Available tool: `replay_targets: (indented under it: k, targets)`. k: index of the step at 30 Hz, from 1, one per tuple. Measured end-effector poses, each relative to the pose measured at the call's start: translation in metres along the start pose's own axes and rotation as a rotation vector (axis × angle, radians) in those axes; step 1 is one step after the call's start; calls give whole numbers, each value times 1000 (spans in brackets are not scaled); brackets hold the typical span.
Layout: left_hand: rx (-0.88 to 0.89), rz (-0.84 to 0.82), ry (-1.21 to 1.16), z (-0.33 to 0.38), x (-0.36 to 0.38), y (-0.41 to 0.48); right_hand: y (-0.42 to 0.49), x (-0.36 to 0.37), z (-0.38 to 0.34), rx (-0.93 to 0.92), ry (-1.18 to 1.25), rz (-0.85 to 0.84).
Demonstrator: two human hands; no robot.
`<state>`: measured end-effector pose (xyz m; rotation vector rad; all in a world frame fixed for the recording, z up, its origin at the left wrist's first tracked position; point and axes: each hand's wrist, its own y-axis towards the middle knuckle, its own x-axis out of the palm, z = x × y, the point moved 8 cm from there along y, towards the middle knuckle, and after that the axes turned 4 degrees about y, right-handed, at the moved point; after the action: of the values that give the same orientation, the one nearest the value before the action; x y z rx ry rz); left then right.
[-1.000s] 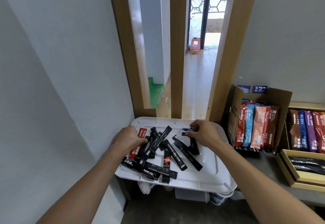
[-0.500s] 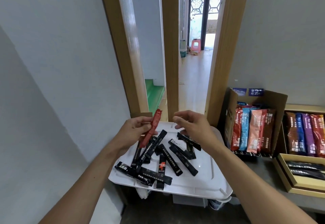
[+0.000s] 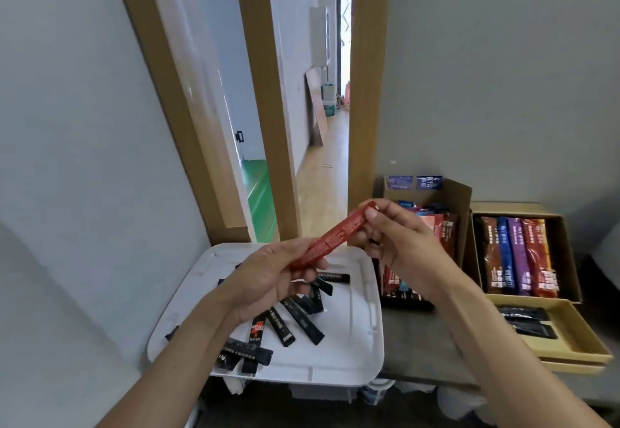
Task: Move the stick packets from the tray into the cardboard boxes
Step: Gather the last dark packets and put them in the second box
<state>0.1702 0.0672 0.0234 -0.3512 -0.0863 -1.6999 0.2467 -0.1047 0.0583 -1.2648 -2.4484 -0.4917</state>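
Red packet point(image 3: 335, 238) has come up off the tray point(image 3: 364, 327) since a second ago. It now hangs mid-frame, with the left hand point(image 3: 268, 280) pinching its lower end and the right hand point(image 3: 402, 243) pinching the top. This is likely a handover toward the boxes point(image 3: 460, 199) at right. Black packets point(image 3: 302, 322) remain in the tray, some hidden under the left hand. The box labels are too blurred to read.

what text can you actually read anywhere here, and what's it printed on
"15g": on a black packet at the tray's near edge.
On the red packet, held by the left hand and right hand: print too small to read.
On the blue labels of the cardboard box flap: Chinese characters, too blurred.
On the upright packets in the boxes: white print, blurred.
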Motion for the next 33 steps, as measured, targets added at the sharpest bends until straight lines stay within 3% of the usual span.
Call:
replay_targets:
  k: [3, 5, 8, 18, 22, 24, 28, 33]
  targets:
    - [78, 166, 266, 4, 32, 18, -17, -32, -18, 6, 119, 82]
    - [157, 331, 437, 7, 52, 29, -27, -54, -30, -16, 99, 154]
    - [238, 408, 522, 4, 89, 45, -45, -84, -44, -49, 5, 199]
    - [275, 143, 635, -37, 205, 94, -103, -191, -103, -159, -169, 406]
    - [302, 169, 681, -46, 243, 116, -123, -214, -110, -91, -447, 358]
    - [307, 167, 742, -52, 261, 127, -126, -233, -119, -107, -586, 414]
    - [440, 208, 1180, -60, 286, 145, -121, -285, -145, -175, -995, 679]
    - [585, 77, 1612, -75, 317, 167, -102, -321, -130, -66, -1285, 698]
